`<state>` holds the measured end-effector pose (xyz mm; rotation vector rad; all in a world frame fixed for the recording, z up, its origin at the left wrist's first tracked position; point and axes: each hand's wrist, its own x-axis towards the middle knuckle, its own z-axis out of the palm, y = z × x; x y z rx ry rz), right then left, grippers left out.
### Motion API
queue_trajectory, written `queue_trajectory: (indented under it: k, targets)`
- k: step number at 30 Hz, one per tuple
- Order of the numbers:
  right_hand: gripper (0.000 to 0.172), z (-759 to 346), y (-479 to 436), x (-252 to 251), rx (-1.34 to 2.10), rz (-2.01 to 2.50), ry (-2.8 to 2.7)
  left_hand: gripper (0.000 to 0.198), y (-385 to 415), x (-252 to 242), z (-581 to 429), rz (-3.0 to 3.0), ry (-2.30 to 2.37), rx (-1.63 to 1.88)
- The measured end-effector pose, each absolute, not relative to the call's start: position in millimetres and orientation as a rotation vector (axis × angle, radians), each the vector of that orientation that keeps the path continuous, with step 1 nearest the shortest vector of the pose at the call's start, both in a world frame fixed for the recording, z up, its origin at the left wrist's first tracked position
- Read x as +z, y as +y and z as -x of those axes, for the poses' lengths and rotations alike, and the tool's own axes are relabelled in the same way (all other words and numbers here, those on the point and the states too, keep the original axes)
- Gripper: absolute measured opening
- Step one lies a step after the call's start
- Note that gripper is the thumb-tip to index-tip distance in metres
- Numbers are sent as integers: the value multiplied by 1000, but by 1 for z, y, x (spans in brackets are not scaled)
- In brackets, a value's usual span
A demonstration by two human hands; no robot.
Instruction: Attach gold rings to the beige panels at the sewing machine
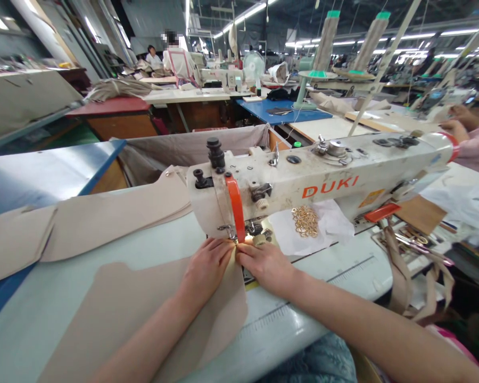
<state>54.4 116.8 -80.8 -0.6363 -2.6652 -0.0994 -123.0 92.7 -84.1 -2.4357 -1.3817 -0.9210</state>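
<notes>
At the needle of a white sewing machine (279, 186), both hands meet with fingers closed. My left hand (209, 266) presses and pinches the edge of a large beige fabric panel (143, 303), which spreads left and toward me over the machine table. From the other side, my right hand (267, 266) has its fingers drawn together beside the presser foot; what they pinch is hidden. An orange guard (235, 207) stands just above the fingertips. Behind my right hand, small gold metal rings (305, 221) lie in a pile on white paper (335, 223).
Stacked beige panels (120, 218) lie at the left. Scissors (423, 247) and hanging beige straps (399, 271) are at the right. Thread cones (327, 40) stand behind the machine. A co-worker's arms (471, 133) show at the far right; other people sit farther back.
</notes>
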Motion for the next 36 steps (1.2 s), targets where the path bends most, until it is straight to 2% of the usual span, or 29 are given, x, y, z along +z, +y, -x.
queue_trajectory:
  k: [14,26,36]
  targets:
    - [10,-63,109,-77,-36,564,-2688,31,79,-85,122,2435,-1588,-883]
    - [10,-62,108,-76,-5,570,-2744,34,75,-88,123,2529,-1513,-593]
    - [11,-57,112,-80,-35,559,-2717,32,77,-92,128,2516,-1400,-609]
